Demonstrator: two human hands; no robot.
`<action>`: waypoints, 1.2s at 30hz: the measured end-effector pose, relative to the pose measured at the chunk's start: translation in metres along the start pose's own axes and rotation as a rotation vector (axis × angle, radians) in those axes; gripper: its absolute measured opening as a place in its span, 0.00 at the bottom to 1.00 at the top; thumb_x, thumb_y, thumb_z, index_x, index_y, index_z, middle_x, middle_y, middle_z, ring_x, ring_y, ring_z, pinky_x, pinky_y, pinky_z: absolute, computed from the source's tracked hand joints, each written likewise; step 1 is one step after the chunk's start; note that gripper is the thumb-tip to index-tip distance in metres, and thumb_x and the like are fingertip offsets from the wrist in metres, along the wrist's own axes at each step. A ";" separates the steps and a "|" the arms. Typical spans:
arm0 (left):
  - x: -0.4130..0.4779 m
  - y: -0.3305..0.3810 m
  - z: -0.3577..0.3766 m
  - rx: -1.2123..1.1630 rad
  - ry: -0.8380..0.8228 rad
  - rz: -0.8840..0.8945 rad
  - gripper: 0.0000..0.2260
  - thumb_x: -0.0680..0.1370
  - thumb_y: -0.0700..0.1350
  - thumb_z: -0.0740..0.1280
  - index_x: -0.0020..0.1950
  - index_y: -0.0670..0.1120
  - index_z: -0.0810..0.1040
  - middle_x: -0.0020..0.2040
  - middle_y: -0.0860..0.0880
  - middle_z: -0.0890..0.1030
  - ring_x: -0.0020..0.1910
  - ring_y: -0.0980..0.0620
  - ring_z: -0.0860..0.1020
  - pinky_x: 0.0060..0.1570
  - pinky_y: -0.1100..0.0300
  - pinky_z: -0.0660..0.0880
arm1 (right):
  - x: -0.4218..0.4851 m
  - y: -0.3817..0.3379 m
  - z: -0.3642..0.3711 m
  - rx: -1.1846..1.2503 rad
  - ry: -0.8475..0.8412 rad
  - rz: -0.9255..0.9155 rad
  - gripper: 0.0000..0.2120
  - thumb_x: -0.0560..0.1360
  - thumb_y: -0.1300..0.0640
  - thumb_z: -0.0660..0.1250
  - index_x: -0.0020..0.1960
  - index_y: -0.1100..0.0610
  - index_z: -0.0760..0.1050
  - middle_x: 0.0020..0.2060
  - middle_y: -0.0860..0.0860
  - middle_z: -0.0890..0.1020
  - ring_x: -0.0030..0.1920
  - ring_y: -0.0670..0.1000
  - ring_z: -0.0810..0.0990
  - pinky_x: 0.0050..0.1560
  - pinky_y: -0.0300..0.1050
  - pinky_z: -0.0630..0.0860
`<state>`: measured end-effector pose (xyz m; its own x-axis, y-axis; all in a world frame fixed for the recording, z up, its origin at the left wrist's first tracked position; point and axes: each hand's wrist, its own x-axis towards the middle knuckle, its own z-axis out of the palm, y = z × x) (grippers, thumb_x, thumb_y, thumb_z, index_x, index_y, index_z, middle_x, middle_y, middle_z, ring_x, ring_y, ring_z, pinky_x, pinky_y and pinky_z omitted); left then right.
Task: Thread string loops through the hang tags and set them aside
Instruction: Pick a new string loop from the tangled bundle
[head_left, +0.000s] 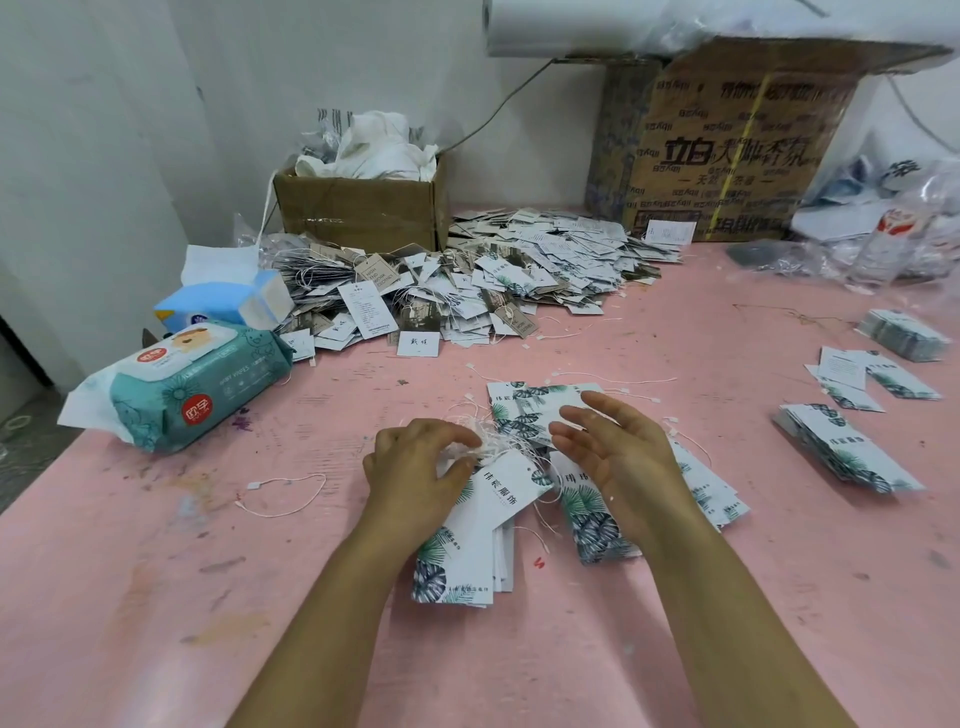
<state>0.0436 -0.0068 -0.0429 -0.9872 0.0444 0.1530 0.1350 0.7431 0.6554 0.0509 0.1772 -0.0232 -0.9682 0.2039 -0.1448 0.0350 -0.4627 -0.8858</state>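
Note:
White hang tags printed with green leaves lie in a loose stack (470, 561) on the pink table in front of me. My left hand (415, 467) pinches a tangled bunch of white string loops (493, 441) at the top of one tag (506, 486). My right hand (618, 457) hovers just right of it with fingers spread, holding nothing, above more leaf tags (592, 519). A fanned group of tags (540, 405) lies beyond the hands. A single loose string loop (291, 493) lies to the left.
A big heap of strung tags (467, 280) fills the back of the table before a small cardboard box (358, 208). A wet wipes pack (192, 389) and tissue pack (228, 299) sit left. Tag stacks (847, 452) lie right, a large carton (727, 145) behind.

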 end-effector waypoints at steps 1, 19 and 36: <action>0.000 0.000 0.000 0.000 0.008 0.004 0.06 0.76 0.48 0.66 0.48 0.60 0.76 0.58 0.59 0.74 0.62 0.51 0.62 0.44 0.62 0.50 | 0.000 0.000 0.000 -0.027 -0.013 0.001 0.11 0.77 0.68 0.61 0.59 0.64 0.71 0.49 0.61 0.79 0.39 0.54 0.82 0.40 0.41 0.81; 0.001 0.001 -0.002 -0.037 0.103 0.025 0.03 0.72 0.49 0.71 0.41 0.55 0.78 0.51 0.54 0.77 0.57 0.49 0.68 0.54 0.56 0.62 | -0.002 0.024 0.005 -1.395 -0.149 -0.577 0.14 0.71 0.50 0.67 0.56 0.51 0.78 0.41 0.48 0.80 0.49 0.52 0.69 0.48 0.43 0.65; 0.001 0.003 -0.001 -0.418 0.251 0.114 0.10 0.76 0.39 0.66 0.40 0.53 0.74 0.34 0.56 0.79 0.34 0.64 0.75 0.32 0.72 0.66 | -0.003 0.030 0.009 -1.373 -0.346 -0.596 0.17 0.71 0.47 0.69 0.58 0.49 0.75 0.48 0.45 0.79 0.52 0.49 0.70 0.50 0.42 0.60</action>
<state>0.0430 -0.0055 -0.0402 -0.9201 -0.0906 0.3811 0.3143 0.4099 0.8563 0.0522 0.1554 -0.0455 -0.9257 -0.2289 0.3012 -0.3599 0.7782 -0.5147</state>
